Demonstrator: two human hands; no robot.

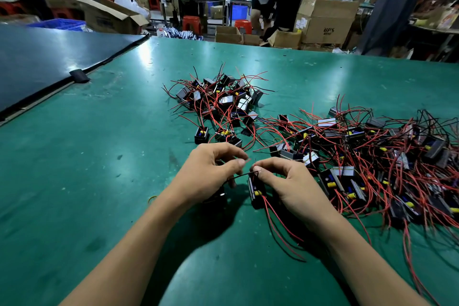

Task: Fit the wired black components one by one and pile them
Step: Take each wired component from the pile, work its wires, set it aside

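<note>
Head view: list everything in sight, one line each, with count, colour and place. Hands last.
table: one, green, across the foreground
panel: one, dark, flat on the table's far left
far pile: one heap of black components with red and black wires, table centre
right pile: one larger heap, same parts, table right
held component: one, black with a yellow part and red wires, between the hands
black piece: one, under the left hand, mostly hidden
cardboard boxes: several, brown, beyond the table
stools: a few, red, background floor
people: several, blurred, background
left hand: pinches a thin wire
right hand: pinches the held component's wire
</note>
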